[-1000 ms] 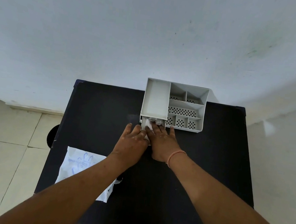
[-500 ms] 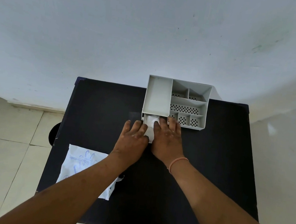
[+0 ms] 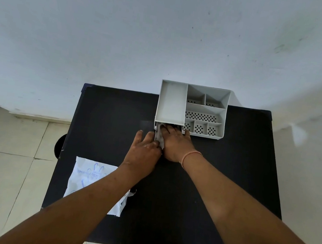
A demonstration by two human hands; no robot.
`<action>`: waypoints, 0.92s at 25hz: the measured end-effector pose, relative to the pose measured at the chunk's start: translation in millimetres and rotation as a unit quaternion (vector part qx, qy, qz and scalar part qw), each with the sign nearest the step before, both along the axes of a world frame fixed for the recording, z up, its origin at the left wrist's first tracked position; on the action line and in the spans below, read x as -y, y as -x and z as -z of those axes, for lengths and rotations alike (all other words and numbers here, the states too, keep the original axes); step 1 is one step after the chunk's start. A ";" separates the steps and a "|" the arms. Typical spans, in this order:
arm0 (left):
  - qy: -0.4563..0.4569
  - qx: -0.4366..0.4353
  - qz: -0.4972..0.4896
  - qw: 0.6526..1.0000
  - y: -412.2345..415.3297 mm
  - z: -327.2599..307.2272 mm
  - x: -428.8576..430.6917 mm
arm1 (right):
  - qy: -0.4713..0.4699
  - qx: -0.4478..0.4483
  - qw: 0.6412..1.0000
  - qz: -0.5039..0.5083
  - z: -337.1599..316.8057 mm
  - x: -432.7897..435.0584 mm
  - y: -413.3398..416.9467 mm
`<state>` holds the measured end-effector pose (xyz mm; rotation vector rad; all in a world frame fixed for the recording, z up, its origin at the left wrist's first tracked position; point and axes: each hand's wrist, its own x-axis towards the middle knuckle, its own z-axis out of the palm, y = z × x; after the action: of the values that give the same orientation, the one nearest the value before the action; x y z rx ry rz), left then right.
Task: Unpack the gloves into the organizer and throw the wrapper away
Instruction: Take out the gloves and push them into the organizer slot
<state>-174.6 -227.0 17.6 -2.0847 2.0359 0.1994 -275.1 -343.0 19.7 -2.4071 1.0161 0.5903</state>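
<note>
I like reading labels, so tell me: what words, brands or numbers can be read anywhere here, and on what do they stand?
Wrapper: blue print beside a drawing of gloves; it seems to read "...POSABLE POLY...", but it is blurred and partly under the left forearm, so I cannot be sure.
Organizer: no text that I can see.
Black table: none.
Wristband on the right arm: none.

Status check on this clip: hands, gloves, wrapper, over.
Right hand pressing gloves into organizer drawer. Left hand beside it, steadying. Wrapper on table, not binned. Nothing blocking.
</note>
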 end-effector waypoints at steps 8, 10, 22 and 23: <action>0.042 -0.030 0.002 0.999 -13.3 3.8 -5.0 | 0.119 0.214 0.965 0.095 -3.7 -36.4 26.4; 0.062 -0.040 0.015 0.997 -16.2 6.1 -4.4 | 0.111 0.197 0.968 0.108 -2.9 -46.6 38.6; -0.003 -0.038 0.036 0.999 -10.1 12.1 9.2 | 0.107 0.021 0.993 -0.035 2.0 -33.8 32.5; -0.018 -0.030 0.036 0.999 -9.4 11.4 10.8 | 0.091 0.004 0.995 -0.041 3.2 -32.7 31.7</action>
<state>-165.2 -237.8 6.1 -2.0029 2.1212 0.2873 -306.8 -310.2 16.5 -2.6186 1.0120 0.5365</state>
